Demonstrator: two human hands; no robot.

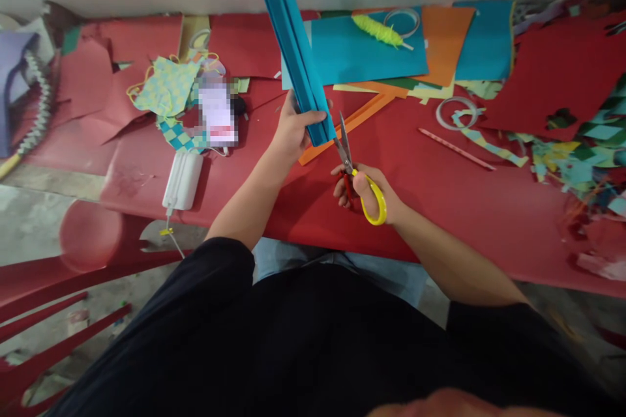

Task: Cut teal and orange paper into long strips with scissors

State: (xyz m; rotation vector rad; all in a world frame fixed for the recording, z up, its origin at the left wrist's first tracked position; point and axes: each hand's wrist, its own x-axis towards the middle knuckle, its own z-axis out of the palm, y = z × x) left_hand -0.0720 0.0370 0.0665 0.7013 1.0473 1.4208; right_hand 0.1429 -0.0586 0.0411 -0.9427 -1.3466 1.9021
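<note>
1. Left fingers [313, 118]: grasping the lower end of a pleated blue paper [298, 55], which is held raised and slanting away beyond them.
2. Right fingers [341, 191]: gripping scissors [347, 161], thumb at the yellow handle, other fingers about the red one. Blades parted, pointing away from these fingers, at the paper's lower right corner; whether they touch it cannot be determined.
3. Orange paper strip [359, 122]: on the red worktop [430, 215], running from below the left fingers out to their right.
4. Pencil [457, 148] and tape roll [457, 114]: right of the right fingers, beyond them.
5. Power bank [183, 180]: left of the left fingers, nearer the person. Phone [218, 111], partly pixelated: also left, farther out.
6. Yellow-green fuzzy stick [376, 30]: beyond both sets of fingers, on a flat blue sheet [337, 55].
</note>
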